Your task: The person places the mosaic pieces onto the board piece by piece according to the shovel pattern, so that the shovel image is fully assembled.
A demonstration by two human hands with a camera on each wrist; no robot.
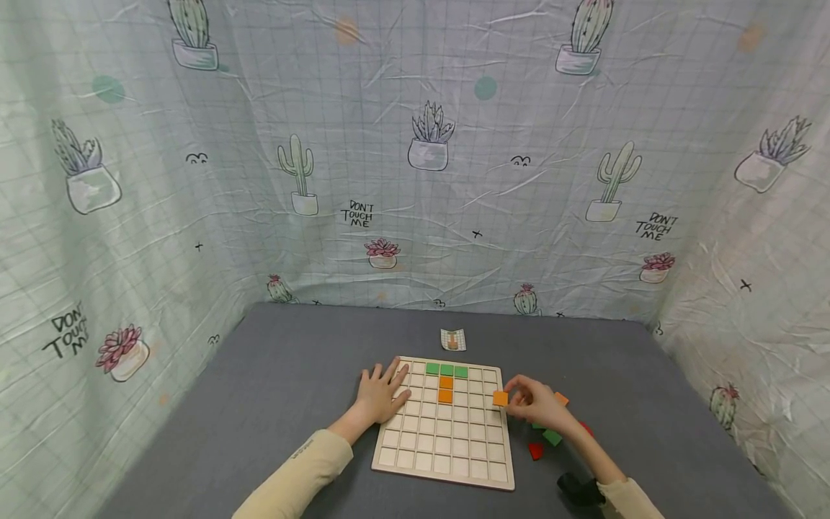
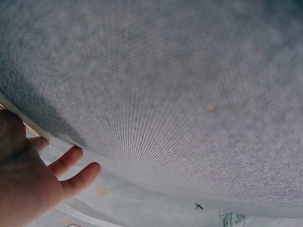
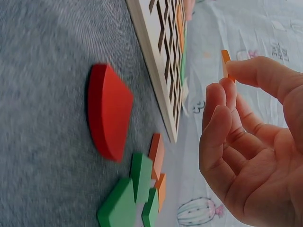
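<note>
Orange tile held at the board's edge

One grey table bears one wooden board. Two hands show: the left hand spread on the board's left side, cut off in its wrist view; the right hand pinching one orange tile at the right edge. Beyond lies one small card, its print hard to make out. On the board: three green tiles, two orange tiles. Loose pieces lie right, partly covered by the right arm; their total cannot be told.
</note>
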